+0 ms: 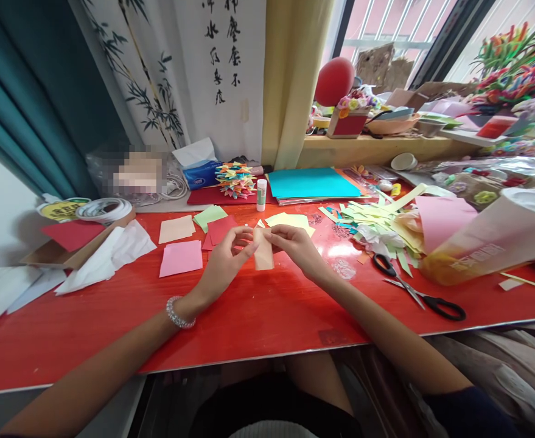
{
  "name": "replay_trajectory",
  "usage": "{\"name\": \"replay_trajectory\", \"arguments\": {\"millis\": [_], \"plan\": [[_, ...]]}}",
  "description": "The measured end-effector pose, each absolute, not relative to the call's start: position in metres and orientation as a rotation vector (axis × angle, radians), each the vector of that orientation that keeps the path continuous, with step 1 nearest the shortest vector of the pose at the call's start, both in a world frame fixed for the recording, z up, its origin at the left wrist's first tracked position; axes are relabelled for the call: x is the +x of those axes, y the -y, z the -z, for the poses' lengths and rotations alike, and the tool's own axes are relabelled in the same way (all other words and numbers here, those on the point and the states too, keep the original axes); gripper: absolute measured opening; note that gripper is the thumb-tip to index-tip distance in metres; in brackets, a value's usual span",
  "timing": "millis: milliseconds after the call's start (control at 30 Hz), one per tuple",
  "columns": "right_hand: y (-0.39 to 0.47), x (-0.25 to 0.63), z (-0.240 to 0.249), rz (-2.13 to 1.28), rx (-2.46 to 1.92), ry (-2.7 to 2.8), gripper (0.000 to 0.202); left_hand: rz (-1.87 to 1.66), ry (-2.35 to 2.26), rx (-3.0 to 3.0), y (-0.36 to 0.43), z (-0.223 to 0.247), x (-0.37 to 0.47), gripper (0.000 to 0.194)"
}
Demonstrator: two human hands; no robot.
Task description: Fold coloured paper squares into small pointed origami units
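A small peach-coloured piece of paper (264, 254), narrow and seemingly folded, is held up between my two hands above the red table. My left hand (227, 258) pinches its left edge, while my right hand (297, 244) grips the upper right corner. Close behind my hands lie yellow paper squares (290, 220) and red paper squares (220, 230). Further left are pink squares (180, 258), peach squares (176, 229) and light green squares (209, 216). A glue stick (261, 194) stands upright beyond the paper.
Black-handled scissors (404, 286) lie open at the right, beside a heap of paper strips (381, 222) and a large cup-shaped container (500, 237). Blue card sheets (313, 182) and a folded-paper ornament (235, 179) are at the back. A cardboard tray (80, 249) sits left.
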State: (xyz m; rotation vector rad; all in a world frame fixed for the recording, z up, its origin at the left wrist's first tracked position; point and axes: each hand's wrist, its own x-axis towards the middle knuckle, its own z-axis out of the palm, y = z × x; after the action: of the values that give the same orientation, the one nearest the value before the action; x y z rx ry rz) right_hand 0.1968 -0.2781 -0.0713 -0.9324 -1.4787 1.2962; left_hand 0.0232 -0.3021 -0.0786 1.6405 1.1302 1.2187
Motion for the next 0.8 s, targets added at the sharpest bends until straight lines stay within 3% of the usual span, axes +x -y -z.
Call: {"name": "replay_trajectory", "arguments": {"millis": [800], "plan": [[0.276, 0.1937, 0.08, -1.294, -0.958, 1.518, 0.018, -1.147, -1.083, 1.503, 0.2975, 0.0878, 0.0235, 0.022]]}}
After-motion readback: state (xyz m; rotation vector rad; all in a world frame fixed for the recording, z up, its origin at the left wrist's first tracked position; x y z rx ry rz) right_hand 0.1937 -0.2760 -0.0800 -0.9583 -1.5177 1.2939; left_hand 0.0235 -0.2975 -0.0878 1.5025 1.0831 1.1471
